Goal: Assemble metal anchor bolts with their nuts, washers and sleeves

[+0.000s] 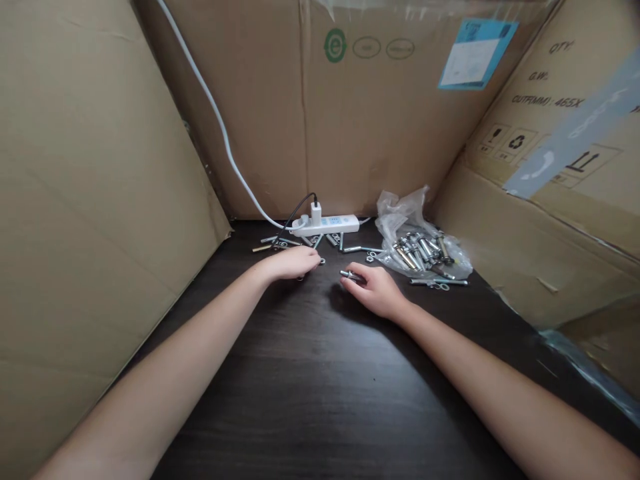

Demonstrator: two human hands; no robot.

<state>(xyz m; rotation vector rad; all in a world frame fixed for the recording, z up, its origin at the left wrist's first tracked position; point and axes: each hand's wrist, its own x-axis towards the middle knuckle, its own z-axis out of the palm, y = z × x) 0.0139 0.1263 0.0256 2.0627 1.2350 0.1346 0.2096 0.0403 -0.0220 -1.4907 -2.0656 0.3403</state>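
Observation:
My right hand (376, 288) is closed around a metal expansion bolt (351, 275), whose end sticks out to the left between thumb and fingers, just above the dark table. Farther left, my left hand (296, 262) is palm down with its fingers curled together. A small washer (323, 261) shows at its fingertips, and whether the fingers grip it is unclear. The underside of that hand is hidden. Behind the hands lie loose bolt parts, among them a metal rod (353, 249) and several washers (371, 256).
A clear plastic bag (453, 267) with several bolts (423, 251) lies at the back right. A white power strip (337, 225) with a plugged-in charger (316, 213) and a white cable (220, 120) stands at the back. Cardboard walls (240, 100) enclose the table (300, 400) on three sides.

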